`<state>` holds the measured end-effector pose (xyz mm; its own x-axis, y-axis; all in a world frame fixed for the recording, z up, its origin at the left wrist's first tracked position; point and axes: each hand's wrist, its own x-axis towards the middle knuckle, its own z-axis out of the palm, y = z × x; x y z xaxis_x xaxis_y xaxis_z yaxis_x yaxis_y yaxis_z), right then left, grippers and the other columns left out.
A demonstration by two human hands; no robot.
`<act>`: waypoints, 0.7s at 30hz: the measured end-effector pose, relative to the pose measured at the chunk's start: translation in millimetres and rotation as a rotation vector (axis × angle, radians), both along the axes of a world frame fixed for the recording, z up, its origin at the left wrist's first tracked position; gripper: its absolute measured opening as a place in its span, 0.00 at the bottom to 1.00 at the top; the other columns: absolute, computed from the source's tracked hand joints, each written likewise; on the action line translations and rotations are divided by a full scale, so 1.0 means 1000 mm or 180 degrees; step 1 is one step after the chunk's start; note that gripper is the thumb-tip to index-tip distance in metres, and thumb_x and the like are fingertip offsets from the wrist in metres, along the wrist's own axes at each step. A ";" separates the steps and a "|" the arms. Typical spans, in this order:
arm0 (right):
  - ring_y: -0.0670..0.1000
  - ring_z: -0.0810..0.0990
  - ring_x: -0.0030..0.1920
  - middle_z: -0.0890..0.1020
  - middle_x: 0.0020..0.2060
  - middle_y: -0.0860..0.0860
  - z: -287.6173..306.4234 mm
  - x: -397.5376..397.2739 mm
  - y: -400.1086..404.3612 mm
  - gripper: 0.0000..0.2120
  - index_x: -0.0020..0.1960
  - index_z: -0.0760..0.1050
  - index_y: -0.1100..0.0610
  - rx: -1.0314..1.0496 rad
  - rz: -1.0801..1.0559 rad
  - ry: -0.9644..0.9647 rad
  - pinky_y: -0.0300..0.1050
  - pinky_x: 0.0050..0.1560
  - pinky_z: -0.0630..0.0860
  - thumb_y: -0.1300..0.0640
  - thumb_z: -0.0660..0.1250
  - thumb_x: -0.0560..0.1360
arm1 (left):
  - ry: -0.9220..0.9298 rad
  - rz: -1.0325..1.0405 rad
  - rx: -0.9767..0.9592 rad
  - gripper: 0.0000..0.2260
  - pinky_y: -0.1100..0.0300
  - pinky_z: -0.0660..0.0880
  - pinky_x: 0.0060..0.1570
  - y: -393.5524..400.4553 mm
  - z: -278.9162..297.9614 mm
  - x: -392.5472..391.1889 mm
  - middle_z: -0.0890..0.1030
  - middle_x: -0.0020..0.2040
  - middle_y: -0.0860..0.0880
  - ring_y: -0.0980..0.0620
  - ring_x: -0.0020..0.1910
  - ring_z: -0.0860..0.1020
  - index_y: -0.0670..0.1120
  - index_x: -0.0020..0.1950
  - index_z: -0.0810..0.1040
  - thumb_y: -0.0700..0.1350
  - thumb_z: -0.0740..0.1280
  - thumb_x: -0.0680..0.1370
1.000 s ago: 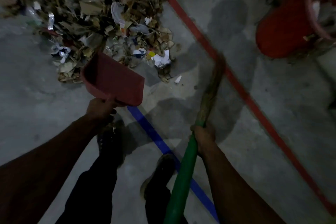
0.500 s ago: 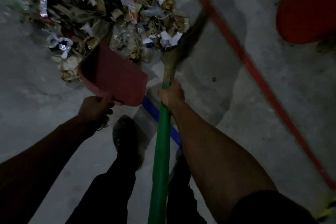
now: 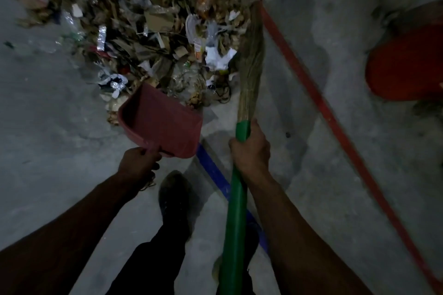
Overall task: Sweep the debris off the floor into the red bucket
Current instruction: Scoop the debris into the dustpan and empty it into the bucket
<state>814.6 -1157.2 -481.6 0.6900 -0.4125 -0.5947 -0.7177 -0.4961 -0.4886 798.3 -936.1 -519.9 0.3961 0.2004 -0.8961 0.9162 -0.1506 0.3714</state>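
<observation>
A large debris pile [image 3: 153,31] of cardboard scraps, paper and foil covers the concrete floor ahead. My left hand [image 3: 137,164] grips the handle of a red dustpan [image 3: 160,122], whose open mouth faces the near edge of the pile. My right hand [image 3: 250,148] grips a broom [image 3: 250,60] at the top of its green handle. The straw bristles reach along the pile's right side. The red bucket [image 3: 405,64] stands at the right edge, partly cut off.
A red line [image 3: 323,108] on the floor runs diagonally between the pile and the bucket. A blue line [image 3: 213,170] crosses near my feet. My dark shoe [image 3: 173,196] stands behind the dustpan. Bare concrete lies left and right of me.
The broom has swung left from the open floor onto the pile's right side. I have stepped closer to the pile. The dustpan stays in my left hand at the pile's edge.
</observation>
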 end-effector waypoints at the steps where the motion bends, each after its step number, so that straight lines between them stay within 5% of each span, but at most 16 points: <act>1: 0.52 0.79 0.52 0.79 0.58 0.52 0.005 -0.001 -0.003 0.31 0.75 0.62 0.51 -0.0062 0.0036 0.0029 0.42 0.50 0.77 0.58 0.66 0.74 | -0.0015 0.0041 -0.0016 0.15 0.60 0.69 0.28 -0.001 0.004 0.002 0.78 0.39 0.40 0.46 0.29 0.72 0.38 0.46 0.78 0.51 0.67 0.79; 7: 0.49 0.79 0.48 0.79 0.56 0.51 0.034 0.003 -0.019 0.30 0.75 0.63 0.51 -0.0112 0.0204 -0.0208 0.38 0.46 0.75 0.58 0.66 0.75 | -0.0018 0.0290 -0.0115 0.17 0.60 0.68 0.27 0.002 0.023 0.008 0.79 0.40 0.41 0.47 0.30 0.74 0.41 0.45 0.78 0.55 0.67 0.79; 11: 0.50 0.80 0.40 0.79 0.44 0.47 0.052 0.008 -0.027 0.20 0.62 0.72 0.47 0.0356 0.0114 -0.0437 0.39 0.36 0.76 0.61 0.68 0.72 | -0.0005 0.0371 -0.0155 0.16 0.62 0.69 0.23 0.012 0.035 0.004 0.80 0.41 0.41 0.47 0.29 0.74 0.40 0.45 0.79 0.54 0.67 0.78; 16: 0.53 0.81 0.31 0.78 0.50 0.57 0.064 0.036 -0.032 0.27 0.68 0.66 0.49 0.0958 0.0070 0.0184 0.44 0.28 0.77 0.64 0.68 0.72 | -0.0028 0.0469 -0.0144 0.10 0.65 0.67 0.20 0.030 0.050 -0.007 0.80 0.41 0.39 0.48 0.26 0.71 0.36 0.48 0.79 0.44 0.70 0.76; 21: 0.53 0.78 0.30 0.79 0.43 0.60 0.062 0.068 -0.011 0.20 0.63 0.66 0.50 0.1147 0.0657 0.0487 0.44 0.27 0.75 0.58 0.69 0.75 | -0.0010 0.0732 -0.0078 0.06 0.65 0.66 0.20 0.048 0.062 -0.021 0.79 0.38 0.41 0.49 0.24 0.71 0.38 0.47 0.78 0.40 0.70 0.76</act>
